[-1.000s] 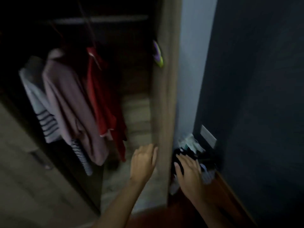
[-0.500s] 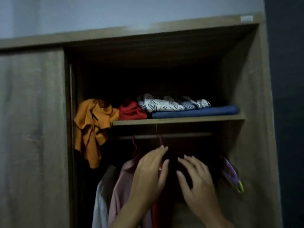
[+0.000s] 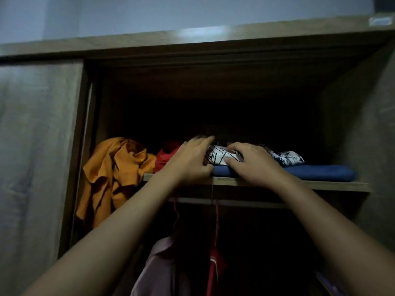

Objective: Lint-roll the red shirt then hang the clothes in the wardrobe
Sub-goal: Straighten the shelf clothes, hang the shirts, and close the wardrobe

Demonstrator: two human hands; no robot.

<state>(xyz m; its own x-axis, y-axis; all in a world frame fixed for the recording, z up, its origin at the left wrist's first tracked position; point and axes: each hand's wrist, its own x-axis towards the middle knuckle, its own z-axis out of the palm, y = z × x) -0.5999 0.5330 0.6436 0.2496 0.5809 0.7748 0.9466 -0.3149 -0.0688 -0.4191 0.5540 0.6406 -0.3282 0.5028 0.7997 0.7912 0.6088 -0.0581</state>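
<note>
The red shirt hangs on a red hanger from the wardrobe rail, low in the dark centre. Both my arms reach up to the shelf above it. My left hand grips the left end of a folded white patterned cloth, fingers over its top and thumb under its edge. My right hand holds the same cloth from the front, fingers curled over it and thumb at its front edge. The patterned cloth lies on a folded blue cloth.
An orange garment spills off the shelf's left end beside a red folded cloth. A pink shirt hangs left of the red shirt. The closed wardrobe door is on the left, the side wall on the right.
The view swung up from the wardrobe floor to the top shelf. Both hands rose from in front of the rail onto the patterned cloth on the shelf.
</note>
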